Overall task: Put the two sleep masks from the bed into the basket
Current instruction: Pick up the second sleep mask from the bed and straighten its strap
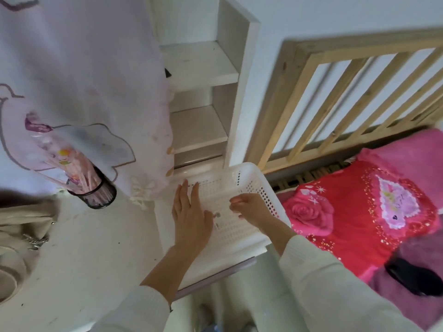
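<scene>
- Indoors, at the bedside: both my hands are over the white perforated basket [254,185], which sits on a white surface between the desk and the bed.
- Left hand [190,218] is open, fingers stretched flat, palm down over the basket's left half; nothing gripped.
- Right hand [251,207] reaches in from the bed side w/ fingers curled downward over the basket floor; can't tell if it's pinching anything.
- Basket interior looks bare apart from small dark marks near my left thumb, too small to identify.
- One black sleep mask [413,275] lies on the bed at lower right, on purple fabric [407,303], well apart from the basket. Second mask isn't visible to me.
- Red-and-pink floral bedding [347,212] fills the bed just right of the basket; wooden slatted headboard [347,87] stands behind it.
- White shelf unit [199,97] rises behind the basket.
- Left of frame: pale embroidered cloth [72,68] hangs over the desk, a dark mesh pen cup [96,192] tilts beside it, a beige bag [21,224] at the edge.
- Both sleeves are white knit.
</scene>
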The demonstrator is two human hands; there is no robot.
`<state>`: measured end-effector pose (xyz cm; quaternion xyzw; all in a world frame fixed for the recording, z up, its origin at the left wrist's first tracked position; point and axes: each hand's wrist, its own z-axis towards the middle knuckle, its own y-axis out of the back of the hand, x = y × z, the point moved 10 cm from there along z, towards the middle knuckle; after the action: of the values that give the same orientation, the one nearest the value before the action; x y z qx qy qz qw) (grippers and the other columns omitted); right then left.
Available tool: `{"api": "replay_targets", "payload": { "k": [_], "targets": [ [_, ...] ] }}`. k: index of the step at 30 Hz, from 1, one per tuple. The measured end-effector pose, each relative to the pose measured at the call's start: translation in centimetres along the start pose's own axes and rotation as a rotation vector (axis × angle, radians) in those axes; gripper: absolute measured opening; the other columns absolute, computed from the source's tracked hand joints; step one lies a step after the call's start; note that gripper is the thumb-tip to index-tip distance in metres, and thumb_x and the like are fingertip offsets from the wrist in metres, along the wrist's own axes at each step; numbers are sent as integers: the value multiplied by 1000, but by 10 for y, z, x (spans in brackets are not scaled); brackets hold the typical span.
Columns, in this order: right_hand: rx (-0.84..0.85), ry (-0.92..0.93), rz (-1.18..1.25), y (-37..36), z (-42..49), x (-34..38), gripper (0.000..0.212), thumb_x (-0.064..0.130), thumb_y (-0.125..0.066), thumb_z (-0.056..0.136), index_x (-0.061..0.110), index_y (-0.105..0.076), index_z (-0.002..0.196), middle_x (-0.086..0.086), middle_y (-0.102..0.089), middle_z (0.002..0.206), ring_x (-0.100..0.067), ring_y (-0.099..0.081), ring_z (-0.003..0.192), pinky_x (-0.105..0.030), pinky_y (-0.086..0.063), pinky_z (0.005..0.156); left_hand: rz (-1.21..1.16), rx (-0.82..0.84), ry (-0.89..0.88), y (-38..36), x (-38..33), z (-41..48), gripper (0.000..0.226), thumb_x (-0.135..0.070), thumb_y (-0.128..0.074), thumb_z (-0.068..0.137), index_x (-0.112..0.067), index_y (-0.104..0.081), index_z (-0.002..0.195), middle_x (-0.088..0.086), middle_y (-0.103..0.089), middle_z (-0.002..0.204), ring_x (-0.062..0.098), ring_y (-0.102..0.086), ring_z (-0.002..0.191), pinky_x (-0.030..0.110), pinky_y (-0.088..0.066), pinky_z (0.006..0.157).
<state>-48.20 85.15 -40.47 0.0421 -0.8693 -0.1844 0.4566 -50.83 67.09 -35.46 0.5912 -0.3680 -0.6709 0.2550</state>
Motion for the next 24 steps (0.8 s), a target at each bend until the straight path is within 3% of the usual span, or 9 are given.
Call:
{"api": "replay_targets", "payload": {
  "k": [4, 7, 11, 17, 21, 24],
  "targets": [
    [-207, 91, 33, 103, -32, -5, 22, 8, -69, 81, 5, -71, 102, -8, -73, 94, -28, -70, 90, -41, -58, 87, -24, 91, -140, -47, -85, 12, 65, -15, -56, 89, -15, -27, 147, 10, -15, 161, 29, -6, 149, 44, -9, 120],
    [-390, 73, 71, 192, -69, -46, 17, 4, -70, 79, 5, -74, 95, -6, -73, 81, -18, -70, 73, -31, -59, 77, -23, 168, -299, -94, -169, 0, 61, -16, -55, 87, -14, -33, 144, 12, -23, 159, 30, -15, 148, 46, -17, 121],
    [-538, -58, 203, 289, -128, -141, 11, 6, -72, 79, 17, -71, 81, -5, -70, 73, -18, -65, 65, -30, -56, 66, -28, 281, -506, -169, -279, -49, 56, -16, -52, 87, -12, -38, 141, 14, -32, 154, 30, -20, 146, 44, -18, 120],
    [-670, -256, 373, 398, -201, -308, 9, 1, -70, 79, 9, -69, 82, -4, -61, 59, -8, -55, 46, -19, -44, 46, 117, 579, -637, -322, -381, -151, 62, -20, -51, 87, -12, -31, 145, 20, -19, 159, 31, -10, 149, 39, -6, 122],
    [-697, -405, 385, 452, -235, -412, 17, 2, -67, 78, 15, -68, 66, -12, -63, 66, -20, -57, 58, -29, -43, 56, 185, 727, -628, -409, -422, -205, 59, -20, -50, 89, -12, -32, 144, 20, -20, 158, 31, -13, 148, 38, -10, 120],
    [-707, -535, 409, 477, -251, -480, 8, 6, -66, 78, 0, -71, 76, -12, -63, 72, -23, -58, 66, -33, -44, 63, 231, 813, -604, -460, -434, -232, 58, -23, -51, 89, -12, -34, 143, 19, -25, 156, 31, -18, 145, 37, -13, 117]
  ]
}}
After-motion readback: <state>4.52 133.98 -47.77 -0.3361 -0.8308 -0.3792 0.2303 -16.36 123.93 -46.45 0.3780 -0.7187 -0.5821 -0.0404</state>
